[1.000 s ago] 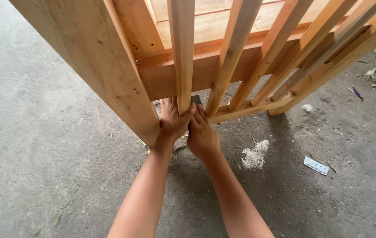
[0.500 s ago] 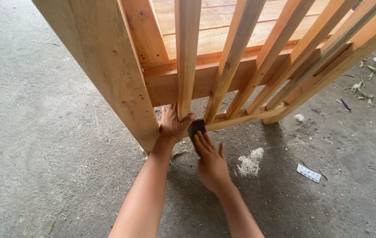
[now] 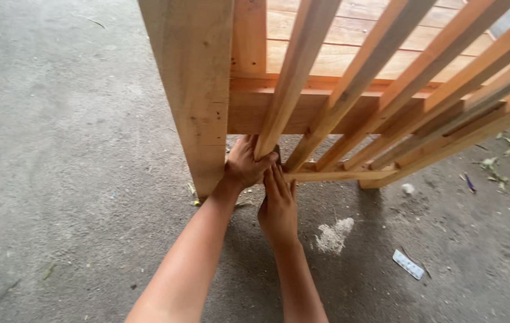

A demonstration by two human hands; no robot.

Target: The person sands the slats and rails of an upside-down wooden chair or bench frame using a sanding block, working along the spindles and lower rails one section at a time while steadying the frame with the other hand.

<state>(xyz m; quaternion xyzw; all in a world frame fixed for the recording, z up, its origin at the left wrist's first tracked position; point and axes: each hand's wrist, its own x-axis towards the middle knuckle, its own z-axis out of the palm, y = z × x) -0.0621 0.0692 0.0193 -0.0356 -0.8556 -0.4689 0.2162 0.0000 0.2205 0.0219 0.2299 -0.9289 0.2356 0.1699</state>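
A person's two bare arms reached down from the bottom of the view toward the foot of a slatted wooden frame (image 3: 350, 101) that stood on a grey concrete floor (image 3: 57, 149). The left hand (image 3: 246, 164) was curled around the lower end of one upright slat (image 3: 288, 84), fingers wrapped close about the wood, just beside the thick corner post (image 3: 198, 90) to its left. The right hand (image 3: 279, 206) lay just below and to the right of the left hand, palm down, its fingers straight and pressed together, pointing up toward the same slat end. A small dark object (image 3: 277, 148) showed between the two hands at the slat's foot; it was too hidden to say what it was or which hand held it. A thin bottom rail (image 3: 338, 175) ran out to the right from the fingertips of the right hand. Farther right of that hand, on the floor, lay a small pile of pale sawdust (image 3: 334, 234), and beyond it a small flat white strip (image 3: 408, 264). Scattered wood scraps (image 3: 497, 170) lay well apart at the far right.
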